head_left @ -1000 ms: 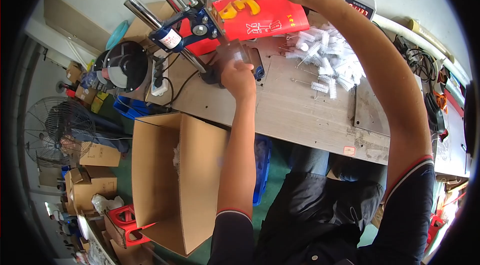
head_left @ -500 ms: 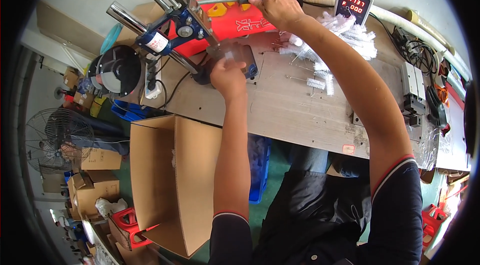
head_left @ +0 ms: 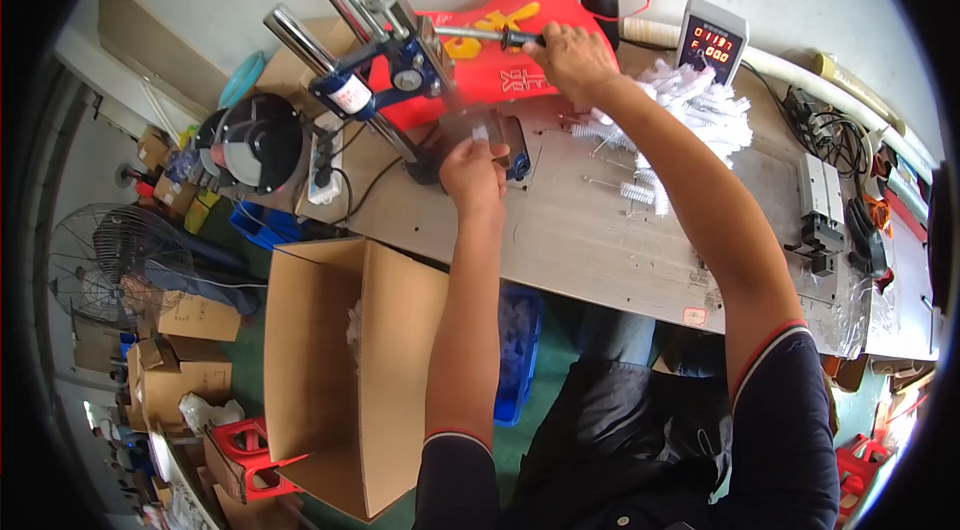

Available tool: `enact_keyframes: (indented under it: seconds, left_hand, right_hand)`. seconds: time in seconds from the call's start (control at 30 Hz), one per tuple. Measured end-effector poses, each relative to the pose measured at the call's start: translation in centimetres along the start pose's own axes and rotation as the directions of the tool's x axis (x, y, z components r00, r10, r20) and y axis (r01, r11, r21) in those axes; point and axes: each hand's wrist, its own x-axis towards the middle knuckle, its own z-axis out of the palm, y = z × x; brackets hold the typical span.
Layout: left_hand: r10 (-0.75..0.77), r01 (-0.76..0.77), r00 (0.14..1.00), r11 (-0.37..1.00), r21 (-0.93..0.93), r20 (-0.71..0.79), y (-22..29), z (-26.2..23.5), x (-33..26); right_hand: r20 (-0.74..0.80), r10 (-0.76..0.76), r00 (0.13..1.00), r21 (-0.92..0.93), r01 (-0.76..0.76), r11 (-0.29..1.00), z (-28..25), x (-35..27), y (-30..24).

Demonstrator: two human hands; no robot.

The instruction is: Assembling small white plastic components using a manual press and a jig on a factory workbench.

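My right hand is wrapped round the black grip of the lever on a blue and silver hand press. Under the press head, my left hand is closed in a pinch at the press base. A small whitish patch shows by its fingertips, behind a clear guard; what the fingers hold is too small to make out. To the right of the press lies a heap of white bristle brushes with thin wire stems, several of them loose at its near edge.
Behind the press lie a red bag and a dark flask. A counter with a red display stands behind the brushes. Below the table's left edge is an open cardboard box, beside a blue crate. Cables lie far right.
The whole view has shifted, so the bench and press sit lower and further right. Both hands keep their places, the right on the lever and the left at the press base.
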Motion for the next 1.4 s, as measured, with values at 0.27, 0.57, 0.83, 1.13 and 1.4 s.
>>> enact_keyframes:
  seconds: [0.27,0.57,0.83,1.13,1.4]
  left_hand:
    - [0.019,-0.019,0.998,1.000,-0.002,0.052,-0.1,-0.6,0.2]
    - [0.065,-0.065,0.995,0.998,0.005,0.073,-0.6,-0.9,0.0]
    - [0.059,-0.065,0.985,0.997,0.034,0.162,-0.2,-1.0,0.6]
    - [0.025,-0.053,0.977,0.990,0.127,0.210,0.5,-2.7,0.8]
    - [0.044,-0.112,0.965,0.960,0.256,0.259,0.9,-6.1,0.0]
  right_hand:
    - [-0.007,0.006,1.000,0.025,-0.005,1.000,2.3,-0.6,-0.3]
    - [-0.134,0.024,0.991,0.062,-0.015,0.998,2.8,-1.1,-0.8]
    - [-0.165,0.060,0.984,0.020,-0.058,0.998,2.0,-1.1,-0.5]
    - [-0.042,0.121,0.992,0.072,-0.117,0.990,0.9,-2.6,-1.7]
    - [0.088,0.179,0.980,0.054,-0.184,0.981,-4.4,-4.3,-2.7]
